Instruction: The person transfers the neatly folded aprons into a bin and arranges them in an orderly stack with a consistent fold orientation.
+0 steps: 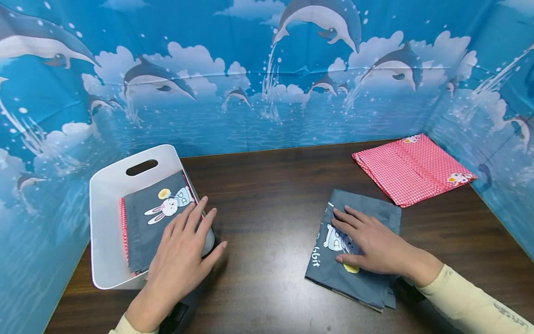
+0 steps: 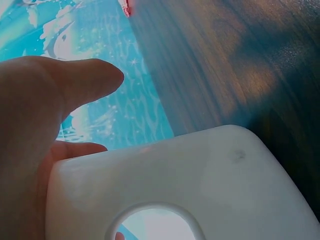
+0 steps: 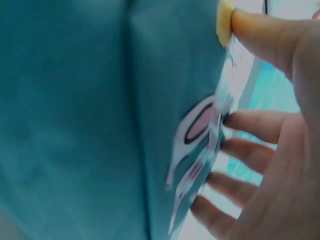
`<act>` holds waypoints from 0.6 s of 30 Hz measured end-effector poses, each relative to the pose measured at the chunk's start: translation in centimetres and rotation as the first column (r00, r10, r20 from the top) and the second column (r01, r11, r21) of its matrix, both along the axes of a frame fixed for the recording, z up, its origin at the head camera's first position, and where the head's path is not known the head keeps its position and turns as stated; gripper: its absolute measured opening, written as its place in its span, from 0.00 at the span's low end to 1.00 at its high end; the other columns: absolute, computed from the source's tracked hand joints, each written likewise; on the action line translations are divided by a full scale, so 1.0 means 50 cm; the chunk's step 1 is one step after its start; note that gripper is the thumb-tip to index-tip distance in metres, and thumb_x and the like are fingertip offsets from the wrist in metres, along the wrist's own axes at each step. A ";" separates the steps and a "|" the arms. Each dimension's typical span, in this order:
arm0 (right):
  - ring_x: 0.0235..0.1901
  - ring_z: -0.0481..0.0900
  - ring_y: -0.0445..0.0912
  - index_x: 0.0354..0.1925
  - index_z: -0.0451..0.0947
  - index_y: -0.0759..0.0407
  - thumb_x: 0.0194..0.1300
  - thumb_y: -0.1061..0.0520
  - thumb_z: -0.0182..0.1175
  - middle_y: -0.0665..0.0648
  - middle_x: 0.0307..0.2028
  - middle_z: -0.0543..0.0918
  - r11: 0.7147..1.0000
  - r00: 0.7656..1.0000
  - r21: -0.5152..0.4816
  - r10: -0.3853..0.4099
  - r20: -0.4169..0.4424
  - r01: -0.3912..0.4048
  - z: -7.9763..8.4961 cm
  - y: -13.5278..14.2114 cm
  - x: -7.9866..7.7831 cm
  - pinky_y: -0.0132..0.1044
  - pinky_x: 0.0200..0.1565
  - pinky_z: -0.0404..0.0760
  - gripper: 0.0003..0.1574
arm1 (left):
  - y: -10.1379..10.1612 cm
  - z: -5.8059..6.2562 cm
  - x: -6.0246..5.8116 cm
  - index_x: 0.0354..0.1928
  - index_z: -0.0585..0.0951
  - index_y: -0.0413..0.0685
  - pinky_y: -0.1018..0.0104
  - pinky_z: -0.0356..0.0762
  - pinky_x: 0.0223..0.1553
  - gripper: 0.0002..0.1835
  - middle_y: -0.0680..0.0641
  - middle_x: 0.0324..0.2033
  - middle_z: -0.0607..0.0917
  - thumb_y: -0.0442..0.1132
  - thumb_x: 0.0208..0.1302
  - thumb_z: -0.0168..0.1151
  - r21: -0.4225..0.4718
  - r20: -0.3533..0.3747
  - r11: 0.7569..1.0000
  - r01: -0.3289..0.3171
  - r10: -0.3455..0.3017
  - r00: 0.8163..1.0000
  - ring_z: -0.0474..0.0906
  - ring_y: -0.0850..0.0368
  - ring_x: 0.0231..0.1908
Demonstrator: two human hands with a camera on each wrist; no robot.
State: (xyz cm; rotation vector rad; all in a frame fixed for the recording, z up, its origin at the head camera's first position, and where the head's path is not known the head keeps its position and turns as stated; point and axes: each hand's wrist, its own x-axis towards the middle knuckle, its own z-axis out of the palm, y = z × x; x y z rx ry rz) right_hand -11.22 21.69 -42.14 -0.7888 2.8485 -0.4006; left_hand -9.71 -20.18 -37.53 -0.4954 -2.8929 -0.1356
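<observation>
My right hand (image 1: pixel 371 243) lies with spread fingers on a folded dark grey cloth (image 1: pixel 367 202) printed with a rabbit, a yellow flower and white lettering. In the right wrist view, its fingertips touch the grey cloth (image 3: pixel 75 120) beside the rabbit's ears. At the left, my left hand (image 1: pixel 181 255) reaches over the near right side of a white plastic bin (image 1: pixel 106 204), fingers extended. The left wrist view has the thumb raised off the bin's wall (image 2: pixel 150 170). Inside the bin, another folded grey rabbit cloth (image 1: pixel 146 243) lies on red checked fabric (image 1: pixel 123 222).
A folded red-and-white checked cloth (image 1: pixel 413 171) lies at the back right, close to the grey one. Dark wood tabletop (image 1: pixel 258 222) stretches between bin and cloths. A blue dolphin-print sheet (image 1: pixel 250 120) walls in the table's back and sides.
</observation>
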 end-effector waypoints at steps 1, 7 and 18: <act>0.81 0.62 0.67 0.78 0.71 0.54 0.66 0.27 0.69 0.59 0.81 0.68 1.000 1.000 -0.014 0.015 0.016 -0.015 0.001 0.001 -0.009 0.74 0.71 0.70 0.54 | 0.000 0.000 0.000 0.74 0.77 0.43 0.32 0.67 0.73 0.42 0.38 0.81 0.66 0.57 0.64 0.76 0.000 -0.001 1.000 -0.002 0.002 1.000 0.66 0.34 0.77; 0.83 0.58 0.66 0.79 0.71 0.52 0.65 0.29 0.72 0.57 0.83 0.65 0.994 0.991 -0.057 0.095 0.099 -0.090 0.008 -0.002 -0.057 0.74 0.73 0.66 0.54 | 0.001 0.003 0.002 0.73 0.78 0.43 0.31 0.67 0.73 0.42 0.37 0.81 0.67 0.57 0.63 0.77 -0.009 0.011 1.000 -0.019 0.019 1.000 0.66 0.33 0.76; 0.84 0.55 0.64 0.79 0.70 0.51 0.64 0.31 0.74 0.55 0.84 0.64 0.987 0.981 -0.106 0.137 0.138 -0.123 0.004 -0.023 -0.101 0.74 0.75 0.63 0.54 | 0.003 0.007 0.004 0.73 0.78 0.45 0.31 0.67 0.74 0.42 0.38 0.81 0.67 0.58 0.63 0.77 -0.008 0.038 0.999 -0.044 0.044 0.998 0.67 0.33 0.76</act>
